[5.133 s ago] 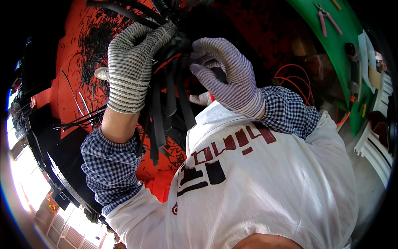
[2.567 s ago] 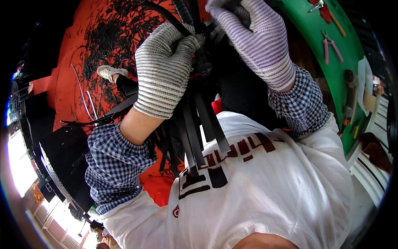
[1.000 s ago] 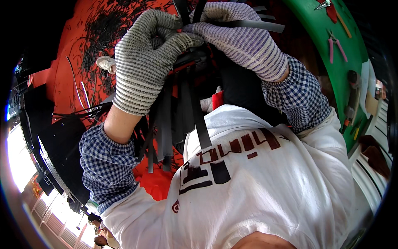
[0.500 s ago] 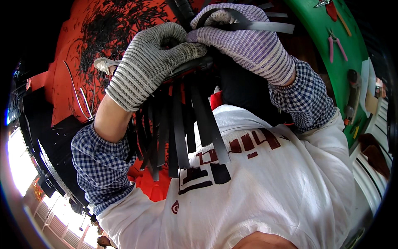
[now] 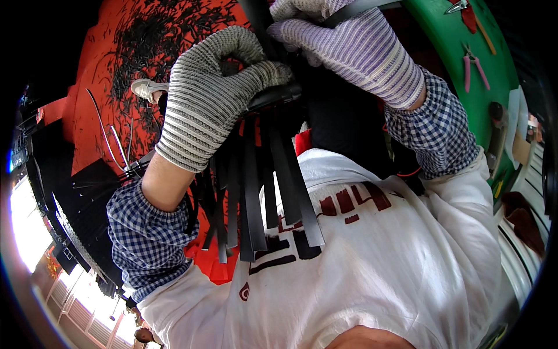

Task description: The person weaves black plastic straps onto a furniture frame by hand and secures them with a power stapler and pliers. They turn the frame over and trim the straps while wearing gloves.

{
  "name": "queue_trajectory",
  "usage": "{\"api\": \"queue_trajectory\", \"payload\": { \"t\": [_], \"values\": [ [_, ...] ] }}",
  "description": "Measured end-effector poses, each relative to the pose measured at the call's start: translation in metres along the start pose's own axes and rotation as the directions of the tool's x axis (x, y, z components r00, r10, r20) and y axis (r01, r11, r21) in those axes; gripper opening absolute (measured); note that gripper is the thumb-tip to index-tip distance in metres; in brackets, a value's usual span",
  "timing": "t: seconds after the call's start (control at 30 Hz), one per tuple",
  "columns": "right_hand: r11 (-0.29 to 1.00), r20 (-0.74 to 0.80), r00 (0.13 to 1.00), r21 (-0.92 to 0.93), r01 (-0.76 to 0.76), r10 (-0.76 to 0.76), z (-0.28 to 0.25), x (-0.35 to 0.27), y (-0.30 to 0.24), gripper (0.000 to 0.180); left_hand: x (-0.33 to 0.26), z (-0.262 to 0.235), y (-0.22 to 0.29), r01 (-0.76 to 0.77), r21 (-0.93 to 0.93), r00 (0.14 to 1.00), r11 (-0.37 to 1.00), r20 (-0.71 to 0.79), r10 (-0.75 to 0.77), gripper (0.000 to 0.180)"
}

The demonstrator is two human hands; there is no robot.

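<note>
Fingers: L hand [image 5: 206, 96] (grey-striped knit glove) has thumb & fingers clamped on black strip work [image 5: 279, 96], which sits right under the thumb, tips partly lost in shadow; R hand [image 5: 354, 55] (lilac-striped knit), just above the work's right end, closed round one flat strip [image 5: 360, 8] trailing over the glove. Step in hand, in my judgement: working that strip at the work's upper edge; next move calls for firm L hold, even R tension, no twist. Mat'l smooth, prob. plastic; strip ends [image 5: 250, 192] hang long & narrow below the work. Outward: thin black scraps [image 5: 145, 55] on red sheet [image 5: 93, 70], left of work; pink-handled pliers [image 5: 467, 74] on green surface [image 5: 447, 35], well right of it.
</note>
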State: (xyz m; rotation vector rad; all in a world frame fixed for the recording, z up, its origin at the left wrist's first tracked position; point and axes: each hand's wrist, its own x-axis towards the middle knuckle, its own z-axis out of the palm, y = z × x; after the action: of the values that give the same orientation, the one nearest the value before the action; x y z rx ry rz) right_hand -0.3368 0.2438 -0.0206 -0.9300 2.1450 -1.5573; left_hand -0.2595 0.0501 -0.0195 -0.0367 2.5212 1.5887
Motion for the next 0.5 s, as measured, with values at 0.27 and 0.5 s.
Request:
{"api": "queue_trajectory", "payload": {
  "t": [0.27,0.5],
  "values": [
    [0.988,-0.095,0.994,0.149,-0.035,0.05,0.015,-0.003,0.003,0.012,-0.005,0.0,-0.006,-0.071,0.063,0.996,0.996,-0.043,0.074,0.022],
    [0.972,-0.161,0.984,0.231,-0.041,0.08,0.023,-0.006,0.006,0.016,0.0,0.0,0.002,0.022,0.07,1.0,0.997,-0.007,-0.022,0.024]
  ]
}}
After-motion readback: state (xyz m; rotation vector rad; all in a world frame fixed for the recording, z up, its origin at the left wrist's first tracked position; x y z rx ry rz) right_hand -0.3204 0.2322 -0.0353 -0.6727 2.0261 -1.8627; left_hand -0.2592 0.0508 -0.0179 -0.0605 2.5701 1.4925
